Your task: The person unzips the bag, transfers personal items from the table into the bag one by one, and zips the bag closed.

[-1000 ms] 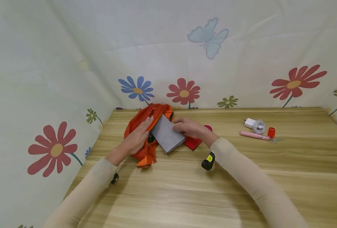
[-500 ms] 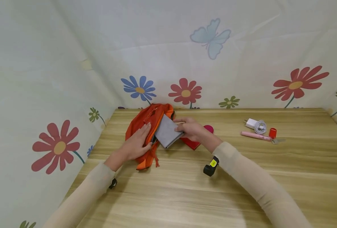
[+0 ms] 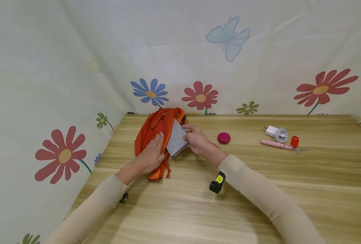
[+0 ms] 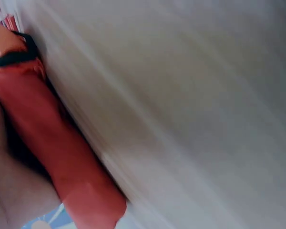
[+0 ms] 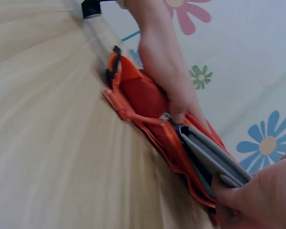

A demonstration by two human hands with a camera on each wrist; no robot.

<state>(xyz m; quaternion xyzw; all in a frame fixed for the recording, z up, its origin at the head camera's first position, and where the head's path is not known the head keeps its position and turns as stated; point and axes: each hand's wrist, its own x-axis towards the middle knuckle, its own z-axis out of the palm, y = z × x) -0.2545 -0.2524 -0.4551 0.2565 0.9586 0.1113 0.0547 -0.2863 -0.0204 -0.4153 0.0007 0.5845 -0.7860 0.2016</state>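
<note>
At the left, the left hand rests with its fingers straight on the orange-red bag, its thumb near the bag's mouth, and in this mouth the grey folded case sits partly inside. Next, the right hand pinches the outer end of this case between its thumb and fingers, with only the case's thickness between them. Farther right on the wooden table lie a dark pink round object, a pink pen, a white charger with coiled cable, and a small red object
</note>
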